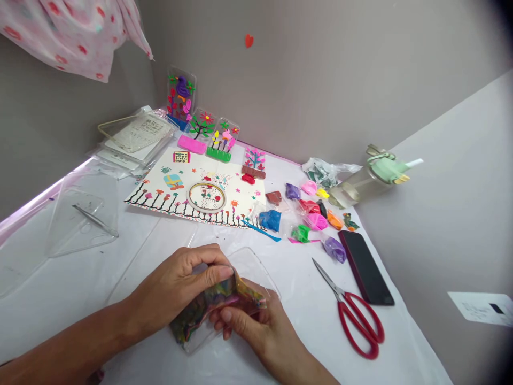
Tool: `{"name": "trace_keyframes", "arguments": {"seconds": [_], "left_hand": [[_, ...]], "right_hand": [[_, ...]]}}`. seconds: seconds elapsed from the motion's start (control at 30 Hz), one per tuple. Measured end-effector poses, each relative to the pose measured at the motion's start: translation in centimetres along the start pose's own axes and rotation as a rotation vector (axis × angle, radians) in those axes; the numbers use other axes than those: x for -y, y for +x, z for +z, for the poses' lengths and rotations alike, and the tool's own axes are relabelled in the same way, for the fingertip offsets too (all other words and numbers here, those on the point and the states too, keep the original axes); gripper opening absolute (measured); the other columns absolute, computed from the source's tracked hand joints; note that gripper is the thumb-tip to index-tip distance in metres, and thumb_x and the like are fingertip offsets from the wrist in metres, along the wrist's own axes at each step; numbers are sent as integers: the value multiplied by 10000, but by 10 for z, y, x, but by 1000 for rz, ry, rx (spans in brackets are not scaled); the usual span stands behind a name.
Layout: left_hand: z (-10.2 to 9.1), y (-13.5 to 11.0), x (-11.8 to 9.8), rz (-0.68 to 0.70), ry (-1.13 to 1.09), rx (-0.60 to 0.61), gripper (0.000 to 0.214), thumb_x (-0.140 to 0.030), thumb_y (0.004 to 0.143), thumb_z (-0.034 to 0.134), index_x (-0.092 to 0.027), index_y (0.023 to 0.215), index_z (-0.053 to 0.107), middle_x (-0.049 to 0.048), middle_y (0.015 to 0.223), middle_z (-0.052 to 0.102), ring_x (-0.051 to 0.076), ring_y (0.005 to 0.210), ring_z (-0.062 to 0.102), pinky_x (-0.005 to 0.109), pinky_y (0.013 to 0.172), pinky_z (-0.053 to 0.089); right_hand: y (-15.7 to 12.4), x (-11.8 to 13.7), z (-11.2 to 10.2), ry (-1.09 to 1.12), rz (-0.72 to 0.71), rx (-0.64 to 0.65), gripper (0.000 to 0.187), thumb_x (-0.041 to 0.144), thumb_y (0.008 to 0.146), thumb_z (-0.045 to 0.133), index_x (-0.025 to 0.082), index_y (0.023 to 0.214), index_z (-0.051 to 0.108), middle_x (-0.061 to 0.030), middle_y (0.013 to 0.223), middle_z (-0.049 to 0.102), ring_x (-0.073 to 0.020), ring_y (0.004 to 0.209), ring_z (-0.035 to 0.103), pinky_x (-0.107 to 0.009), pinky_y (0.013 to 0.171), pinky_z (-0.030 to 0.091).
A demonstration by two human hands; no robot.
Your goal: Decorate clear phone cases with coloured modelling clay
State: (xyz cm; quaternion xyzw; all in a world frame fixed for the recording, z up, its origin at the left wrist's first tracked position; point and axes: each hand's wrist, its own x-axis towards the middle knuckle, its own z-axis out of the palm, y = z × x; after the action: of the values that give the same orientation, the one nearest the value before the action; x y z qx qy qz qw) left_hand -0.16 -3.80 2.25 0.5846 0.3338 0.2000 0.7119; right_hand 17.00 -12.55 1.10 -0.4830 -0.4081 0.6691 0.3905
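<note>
Both my hands hold a small clear plastic bag of mixed-colour clay (pixel 212 307) just above a clear phone case (pixel 256 270) lying on the white table. My left hand (pixel 180 283) pinches the bag's top with thumb and fingers closed. Under the bag's right end, my right hand (pixel 252 321) curls its fingers round it.
Red-handled scissors (pixel 352 307) and a black phone (pixel 366 264) lie to the right. Several small bags of coloured clay (pixel 308 214) sit beyond them. A decorated card with a tape roll (pixel 207 197), clay-decorated phone cases (pixel 212 136), a clear lid (pixel 82 216) and a bottle (pixel 372 179) stand farther back.
</note>
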Motion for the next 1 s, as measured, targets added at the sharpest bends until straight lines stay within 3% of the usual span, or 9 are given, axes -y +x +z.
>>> {"name": "trace_keyframes", "arguments": {"seconds": [0.1,0.2,0.33,0.43,0.57,0.7,0.87,0.93,1.0], "left_hand": [[3,0,3,-115,-214,101,154,-352,849,712,-215,911,678,-44,685,660,145,583,658,239,581,513],[7,-1,4,-183,-290,146,293,-172,737,766,-244,1006,674,-58,647,693,152,610,672,232,603,510],[8,-2,0,-76,-103,62,64,-243,753,762,-228,815,753,-48,758,650,112,593,627,235,618,507],[6,-2,-2,12,94,-6,42,-289,767,754,-258,782,777,-37,802,618,140,732,621,246,704,505],[4,-3,-1,59,213,-23,137,-364,832,691,-258,775,757,-21,801,617,195,890,623,295,825,482],[3,-2,3,96,272,-24,323,-452,924,578,-233,738,727,-11,752,607,201,869,613,327,879,451],[6,2,6,-40,35,-22,516,-571,959,482,-189,643,626,-1,639,597,174,630,617,286,633,486],[7,2,7,-126,-153,66,549,-623,966,419,-181,719,631,11,570,621,180,526,612,287,538,484],[8,1,6,-147,-252,119,426,-589,920,547,-182,850,651,3,579,648,183,507,625,283,513,496]], "right_hand": [[1,0,1,-14,-7,-10,312,450,897,694,140,867,694,-48,767,665,-138,681,594,-248,646,497],[2,-1,2,-80,-20,-7,367,496,917,655,141,827,689,-38,724,634,-137,659,567,-258,646,477],[0,-2,2,-90,-33,23,315,456,931,651,151,872,701,-30,770,629,-146,718,568,-260,676,469],[-2,-4,2,-94,-36,25,247,402,941,653,163,909,704,-20,800,632,-142,751,564,-253,707,468],[-2,-6,3,-47,-10,28,234,405,922,678,173,923,711,-15,798,642,-129,725,560,-234,676,471],[-1,-6,5,-12,3,35,229,402,894,710,173,907,716,-16,792,648,-126,711,574,-231,670,486],[-2,-5,4,-30,45,28,267,414,901,689,156,860,742,-24,753,648,-125,693,574,-235,662,472],[-2,-6,4,-19,47,22,282,427,898,690,151,874,743,-27,747,647,-130,689,577,-241,655,473],[-2,-7,3,-4,38,21,271,420,896,694,152,893,736,-28,754,653,-133,692,584,-244,656,477]]}}
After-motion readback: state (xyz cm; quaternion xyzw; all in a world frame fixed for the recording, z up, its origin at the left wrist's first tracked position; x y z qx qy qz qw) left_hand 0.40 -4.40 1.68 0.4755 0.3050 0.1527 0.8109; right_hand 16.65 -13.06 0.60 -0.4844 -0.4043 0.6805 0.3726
